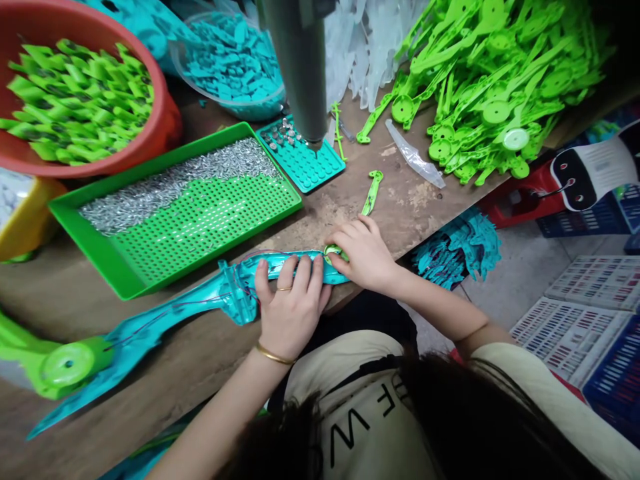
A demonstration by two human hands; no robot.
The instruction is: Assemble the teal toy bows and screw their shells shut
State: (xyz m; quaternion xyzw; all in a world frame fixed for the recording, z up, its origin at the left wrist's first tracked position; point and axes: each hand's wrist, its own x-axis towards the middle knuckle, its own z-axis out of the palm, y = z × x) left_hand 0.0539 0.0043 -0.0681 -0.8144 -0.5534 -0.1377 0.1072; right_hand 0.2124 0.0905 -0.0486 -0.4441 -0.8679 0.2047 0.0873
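A long teal plastic shell [200,303] lies across the wooden bench [415,200], with thin wires running along it. My left hand [290,303] presses down on its right part, fingers spread over the top, a ring and a bangle on it. My right hand [365,253] grips a small green round piece [333,253] at the shell's right end. A green plastic arm with a round hub [55,363] rests over the shell's left end.
A green perforated tray [200,220] holds silver screws. A small teal block [305,160] sits under a grey press column [300,67]. A red basin [165,113] of green parts, a clear bowl [235,63] of teal parts, and a heap of green arms [495,73] surround the bench.
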